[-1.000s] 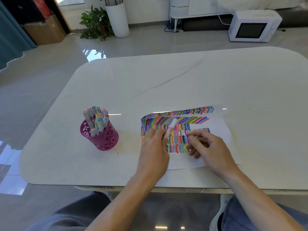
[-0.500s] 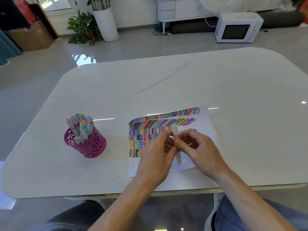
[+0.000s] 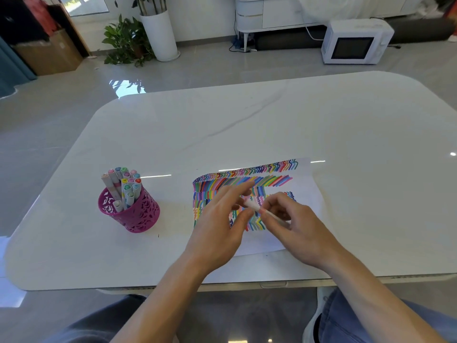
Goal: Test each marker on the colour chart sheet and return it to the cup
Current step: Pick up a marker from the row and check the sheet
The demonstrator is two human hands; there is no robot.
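A white sheet (image 3: 306, 191) covered with rows of coloured strokes lies on the table in front of me. Above it, both hands meet on one white marker (image 3: 254, 206) that lies slantwise between them. My left hand (image 3: 222, 219) pinches the marker's upper left end, which looks like the cap. My right hand (image 3: 294, 221) grips the barrel, most of it hidden under the fingers. A pink cut-out cup (image 3: 138, 214) stands to the left, apart from the sheet, with several capped markers (image 3: 122, 185) upright in it.
The white table (image 3: 272, 125) has rounded corners, and its front edge runs just below my wrists. On the floor beyond stand a potted plant (image 3: 126, 40), a tall white vase (image 3: 160, 35) and a white microwave (image 3: 356, 43). My knees show under the front edge.
My left hand carried the marker over the sheet, and my right hand rose from the paper and took hold of it. The marker has tilted from upright to slantwise between both hands.
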